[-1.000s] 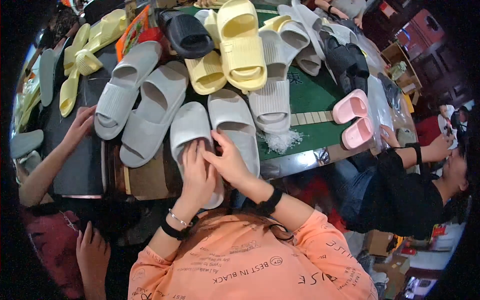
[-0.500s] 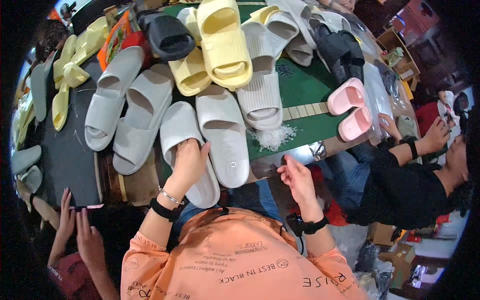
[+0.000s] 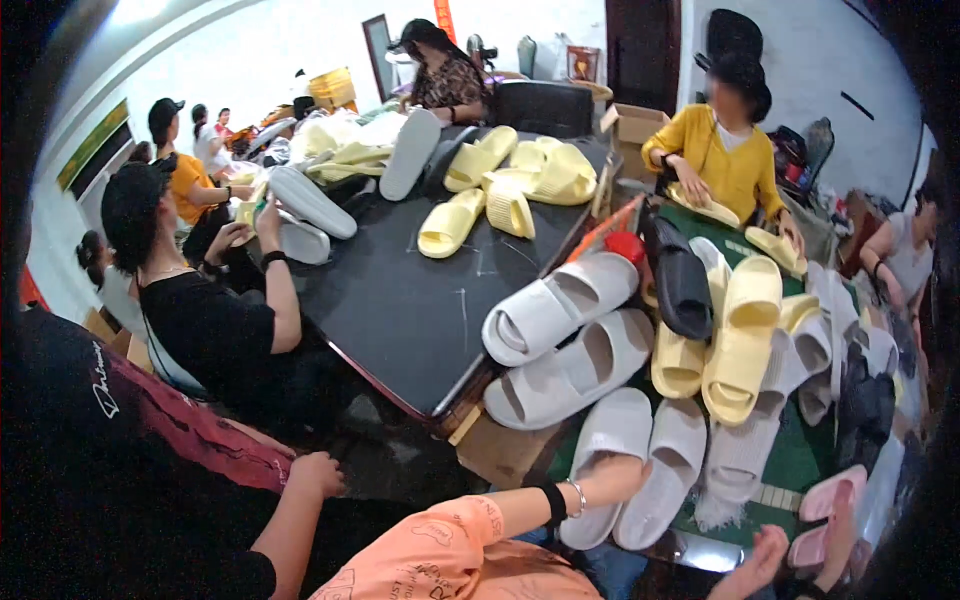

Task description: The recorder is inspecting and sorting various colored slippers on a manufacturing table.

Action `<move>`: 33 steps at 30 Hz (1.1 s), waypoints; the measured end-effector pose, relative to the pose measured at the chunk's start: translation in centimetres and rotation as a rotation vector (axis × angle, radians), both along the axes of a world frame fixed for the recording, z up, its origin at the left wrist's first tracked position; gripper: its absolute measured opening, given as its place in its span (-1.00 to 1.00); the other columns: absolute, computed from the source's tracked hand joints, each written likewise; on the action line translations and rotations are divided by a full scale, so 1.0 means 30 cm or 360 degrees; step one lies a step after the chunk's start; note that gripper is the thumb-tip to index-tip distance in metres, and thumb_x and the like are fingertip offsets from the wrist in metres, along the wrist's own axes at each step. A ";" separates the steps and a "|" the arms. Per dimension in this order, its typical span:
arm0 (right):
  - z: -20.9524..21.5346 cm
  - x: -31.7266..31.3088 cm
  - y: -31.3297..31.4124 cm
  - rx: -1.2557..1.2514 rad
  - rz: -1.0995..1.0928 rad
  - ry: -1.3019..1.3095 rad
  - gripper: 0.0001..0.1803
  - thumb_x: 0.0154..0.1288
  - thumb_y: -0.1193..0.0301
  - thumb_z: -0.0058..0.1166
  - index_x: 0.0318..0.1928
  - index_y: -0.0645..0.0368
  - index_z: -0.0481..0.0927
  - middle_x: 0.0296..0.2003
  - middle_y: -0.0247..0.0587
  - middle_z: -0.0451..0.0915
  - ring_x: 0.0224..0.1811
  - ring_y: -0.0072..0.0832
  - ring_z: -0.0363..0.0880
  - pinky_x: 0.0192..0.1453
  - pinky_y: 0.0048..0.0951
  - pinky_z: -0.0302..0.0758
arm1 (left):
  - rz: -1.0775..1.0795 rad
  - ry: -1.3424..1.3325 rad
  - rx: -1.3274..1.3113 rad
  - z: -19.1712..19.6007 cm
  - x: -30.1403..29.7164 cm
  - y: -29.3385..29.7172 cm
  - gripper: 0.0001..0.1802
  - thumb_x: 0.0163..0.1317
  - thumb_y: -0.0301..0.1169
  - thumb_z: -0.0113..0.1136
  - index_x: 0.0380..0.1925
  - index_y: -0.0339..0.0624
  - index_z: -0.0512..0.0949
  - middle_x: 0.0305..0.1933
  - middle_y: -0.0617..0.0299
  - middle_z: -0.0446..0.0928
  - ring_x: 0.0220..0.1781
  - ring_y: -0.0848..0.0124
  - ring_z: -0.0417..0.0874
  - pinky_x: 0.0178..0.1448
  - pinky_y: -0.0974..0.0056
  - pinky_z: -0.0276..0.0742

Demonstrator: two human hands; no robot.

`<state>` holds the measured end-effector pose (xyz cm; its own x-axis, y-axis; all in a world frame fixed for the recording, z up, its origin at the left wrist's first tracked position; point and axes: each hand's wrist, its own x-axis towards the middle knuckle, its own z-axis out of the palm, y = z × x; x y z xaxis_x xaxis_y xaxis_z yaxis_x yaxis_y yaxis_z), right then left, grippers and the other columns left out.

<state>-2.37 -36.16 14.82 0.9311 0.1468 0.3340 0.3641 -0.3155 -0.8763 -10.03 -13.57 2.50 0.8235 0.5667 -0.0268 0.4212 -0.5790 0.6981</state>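
My left hand (image 3: pixel 622 476) reaches into the foot opening of a light grey slide slipper (image 3: pixel 618 420); its fingers are hidden inside, so their grip does not show. A second grey slipper (image 3: pixel 672 455) lies right beside it, close to the table's near edge. Off to the right, my right hand (image 3: pixel 762 562) hangs in front of the table edge, fingers loosely bent and apart, holding nothing. The pink slippers (image 3: pixel 833 493) are nearest to it.
Grey slippers (image 3: pixel 570 370), yellow slippers (image 3: pixel 745 340) and a black slipper (image 3: pixel 680 280) crowd the green table (image 3: pixel 568 462). White crumbs (image 3: pixel 722 512) lie near its edge. A black table (image 3: pixel 400 310) adjoins at left. People sit around, including one in yellow (image 3: pixel 735 160).
The view has swung up and left, bringing the room and other people into sight. My left hand stays in the grey slipper; my right hand remains empty.
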 end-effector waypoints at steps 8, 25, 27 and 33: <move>0.081 0.036 -0.014 -0.0181 0.0257 -0.0402 -0.72 0.32 0.32 -0.12 -0.21 0.29 0.53 -0.26 -0.05 0.55 -0.22 -0.27 0.49 0.03 -0.21 0.35 | -0.0265 0.0254 -0.0284 0.065 -0.035 -0.033 -0.47 0.29 -0.15 -0.27 -0.45 -0.46 0.50 -0.38 -0.22 0.53 -0.32 -0.06 0.59 -0.17 0.01 0.49; -0.165 0.073 0.407 -0.1062 0.1090 -0.0190 -0.43 -0.13 0.56 0.04 0.04 0.32 0.38 -0.63 -0.01 0.37 -0.62 -0.28 0.35 -0.47 -0.29 0.33 | -0.0271 0.0251 -0.0185 0.063 -0.065 -0.028 -0.66 0.19 -0.29 -0.09 -0.33 -0.42 0.49 -0.31 -0.20 0.53 -0.27 0.03 0.60 -0.21 0.07 0.50; -0.162 0.090 0.434 -0.1093 0.1090 -0.0264 -0.44 -0.13 0.56 0.04 0.03 0.31 0.39 -0.62 0.04 0.40 -0.60 -0.20 0.38 -0.46 -0.25 0.33 | -0.0320 0.0244 -0.0176 0.132 -0.084 -0.007 -0.66 0.19 -0.29 -0.08 -0.33 -0.41 0.50 -0.31 -0.21 0.53 -0.28 0.04 0.60 -0.22 0.07 0.50; -0.144 0.094 0.473 -0.1320 0.1098 -0.0442 -0.45 -0.19 0.58 0.01 -0.02 0.34 0.45 -0.58 0.20 0.44 -0.56 -0.06 0.44 -0.45 -0.16 0.33 | -0.0340 0.0171 -0.0097 0.072 -0.052 0.023 -0.67 0.16 -0.32 -0.06 -0.45 -0.45 0.50 -0.44 -0.17 0.54 -0.37 -0.02 0.60 -0.29 0.07 0.51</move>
<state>0.44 -21.97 10.50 0.4718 0.8784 0.0763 0.8379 -0.4198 -0.3489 -11.58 -12.89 4.66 0.9151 0.3744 -0.1495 0.3672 -0.6212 0.6923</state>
